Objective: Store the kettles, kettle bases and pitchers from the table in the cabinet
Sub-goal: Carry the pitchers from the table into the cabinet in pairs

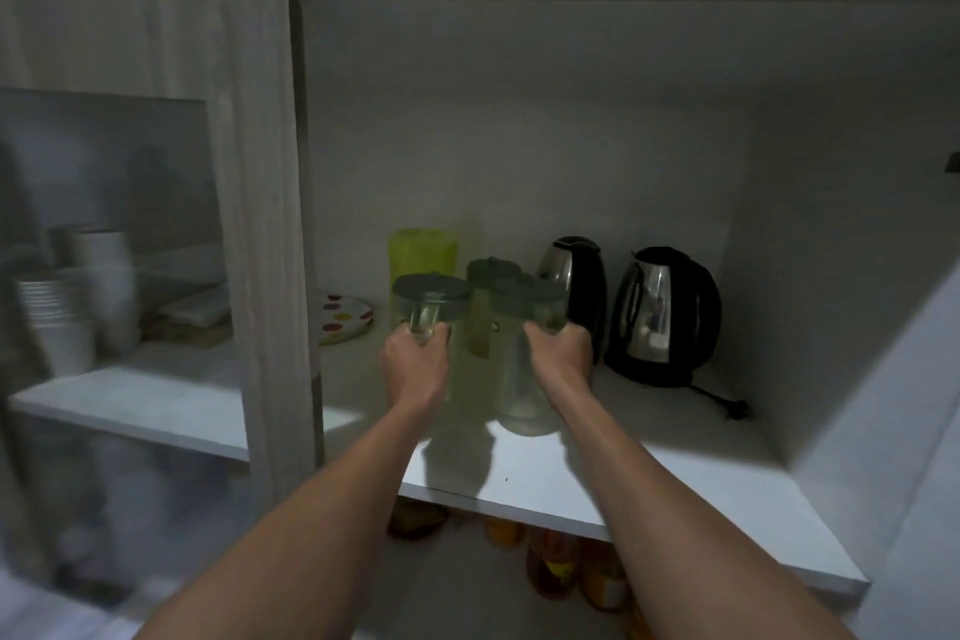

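Note:
Both arms reach into the open cabinet. My left hand (415, 364) grips the handle of a clear pitcher with a grey-green lid (431, 294). My right hand (558, 353) grips the handle of a second clear pitcher with the same kind of lid (524, 299). Both pitchers are over the white shelf (649, 463); whether they rest on it is unclear. Between and behind them stands a third lidded pitcher (485, 276), and a yellow-green pitcher (422, 250) stands at the back. Two steel-and-black kettles (574, 276) (665, 317) sit on bases to the right, a cord (722, 403) trailing.
A spotted plate (345, 317) leans at the shelf's left back. Behind the glass door on the left are stacked white bowls and cups (67, 307). Bottles and jars (561, 566) stand on the level below. The cabinet's right wall (831, 276) closes the compartment.

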